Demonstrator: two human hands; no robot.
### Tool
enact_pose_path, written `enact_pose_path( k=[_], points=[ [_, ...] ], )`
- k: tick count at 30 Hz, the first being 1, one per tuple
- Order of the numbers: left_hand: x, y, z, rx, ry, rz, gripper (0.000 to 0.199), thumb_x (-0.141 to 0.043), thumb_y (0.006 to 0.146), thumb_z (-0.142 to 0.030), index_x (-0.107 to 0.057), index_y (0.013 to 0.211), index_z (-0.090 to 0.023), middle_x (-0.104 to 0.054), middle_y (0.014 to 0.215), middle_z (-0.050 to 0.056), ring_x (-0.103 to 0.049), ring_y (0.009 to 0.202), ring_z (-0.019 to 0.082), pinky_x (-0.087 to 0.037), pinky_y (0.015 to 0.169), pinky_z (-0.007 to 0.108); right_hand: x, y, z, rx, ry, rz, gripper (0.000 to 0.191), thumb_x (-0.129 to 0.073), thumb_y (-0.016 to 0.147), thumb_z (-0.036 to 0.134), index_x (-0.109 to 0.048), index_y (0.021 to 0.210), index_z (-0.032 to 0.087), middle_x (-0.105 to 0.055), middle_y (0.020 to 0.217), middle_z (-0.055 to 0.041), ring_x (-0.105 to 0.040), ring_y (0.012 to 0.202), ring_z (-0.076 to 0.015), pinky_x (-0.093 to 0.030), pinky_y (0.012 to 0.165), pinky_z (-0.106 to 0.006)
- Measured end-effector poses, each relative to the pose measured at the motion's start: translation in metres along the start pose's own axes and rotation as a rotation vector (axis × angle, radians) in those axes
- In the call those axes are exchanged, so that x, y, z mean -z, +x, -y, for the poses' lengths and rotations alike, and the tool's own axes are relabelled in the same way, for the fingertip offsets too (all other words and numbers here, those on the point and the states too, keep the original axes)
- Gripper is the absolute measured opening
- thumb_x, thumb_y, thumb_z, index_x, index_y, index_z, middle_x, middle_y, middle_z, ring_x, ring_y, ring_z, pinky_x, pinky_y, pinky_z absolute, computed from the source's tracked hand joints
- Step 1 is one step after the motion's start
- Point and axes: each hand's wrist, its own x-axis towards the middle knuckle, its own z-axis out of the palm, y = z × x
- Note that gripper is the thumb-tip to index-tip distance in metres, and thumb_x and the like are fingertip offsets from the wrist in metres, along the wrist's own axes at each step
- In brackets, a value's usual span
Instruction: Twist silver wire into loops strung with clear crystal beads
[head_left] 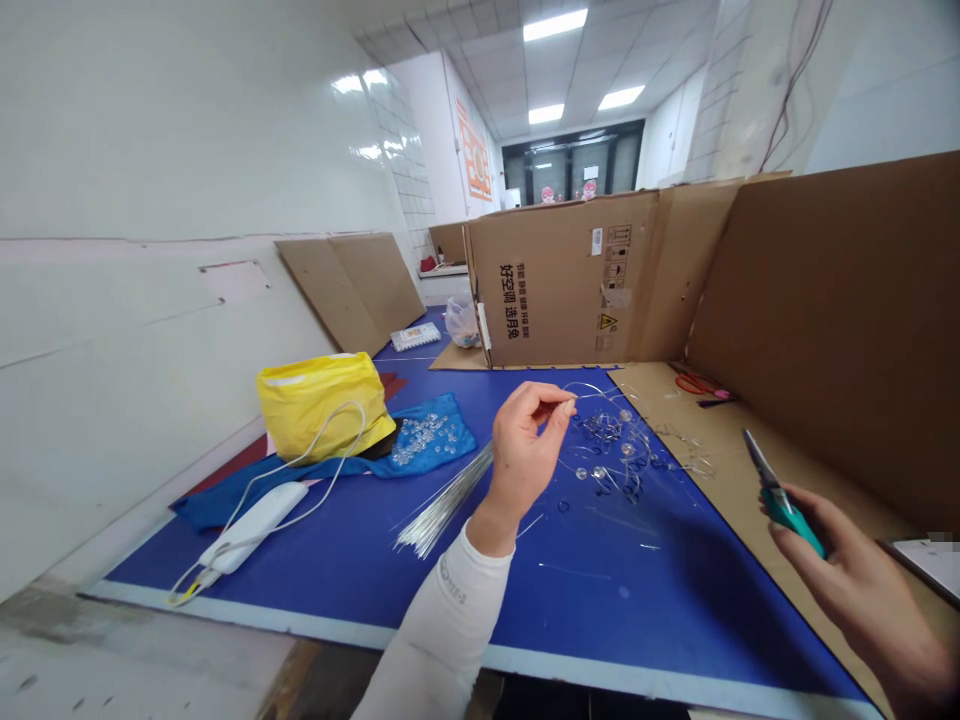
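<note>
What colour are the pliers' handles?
The pliers' handles are teal, clearest in the head view.

Blue worktop: smooth, faintly glossy surface. On it, bright metal wire, clear glossy beads (glass or acrylic, cannot tell), matt blue cloth, shiny yellow plastic bag. Right of worktop, matt corrugated cardboard; pliers, teal plastic handles, metal head.

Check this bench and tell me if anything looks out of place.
Clear beads lie loose on the blue mat, apart from the pile on the blue cloth, and tangled bent wire sprawls onto the cardboard.
</note>
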Motion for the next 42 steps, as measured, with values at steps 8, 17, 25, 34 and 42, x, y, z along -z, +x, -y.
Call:
enact_pose_path(
  k=[8,17,25,34,42],
  points=[
    [0.0,0.0,-0.007,-0.333,0.333,-0.068,0.005,-0.062,0.095,-0.018,-0.067,0.096,-0.019,-0.07,0.092,0.005,-0.066,0.09,0.016,-0.057,0.082,0.032,-0.02,-0.043,0.084,0.282,0.383,0.282,0.043,-0.064,0.087,0.056,-0.068,0.12,0.03,-0.08,0.101,-0.0092,-0.078,0.09,-0.0293,-0.064,0.082,-0.041],
    [-0.003,0.0,-0.006,-0.623,0.536,-0.088,0.011,-0.061,0.093,-0.01,-0.064,0.102,-0.016,-0.071,0.094,0.006,-0.067,0.09,0.016,-0.056,0.082,0.029,-0.039,-0.048,0.125,0.215,0.502,0.432,0.055,-0.06,0.091,0.061,-0.071,0.125,0.02,-0.079,0.105,-0.0135,-0.075,0.094,-0.0274,-0.06,0.086,-0.037],
    [-0.005,-0.001,-0.004,-0.687,0.58,-0.077,0.013,-0.063,0.092,-0.009,-0.064,0.104,-0.015,-0.071,0.094,0.008,-0.068,0.089,0.017,-0.057,0.082,0.03,-0.042,-0.042,0.137,0.158,0.603,0.488,0.053,-0.061,0.091,0.058,-0.071,0.124,0.018,-0.078,0.102,-0.0125,-0.072,0.09,-0.025,-0.059,0.082,-0.035],
    [-0.007,-0.002,-0.003,-0.684,0.604,-0.066,0.011,-0.061,0.093,-0.01,-0.064,0.103,-0.015,-0.072,0.094,0.008,-0.069,0.089,0.017,-0.058,0.081,0.031,-0.042,-0.04,0.141,0.157,0.638,0.479,0.049,-0.061,0.091,0.057,-0.072,0.118,0.017,-0.076,0.089,-0.0092,-0.069,0.077,-0.0208,-0.056,0.068,-0.029],
    [-0.007,-0.003,-0.003,-0.662,0.606,-0.08,0.01,-0.059,0.095,-0.012,-0.063,0.103,-0.016,-0.071,0.094,0.007,-0.068,0.09,0.017,-0.057,0.081,0.031,-0.047,-0.039,0.14,0.215,0.57,0.418,0.044,-0.06,0.091,0.052,-0.072,0.116,0.018,-0.075,0.086,-0.0067,-0.068,0.076,-0.0207,-0.056,0.069,-0.031]
  ],
)
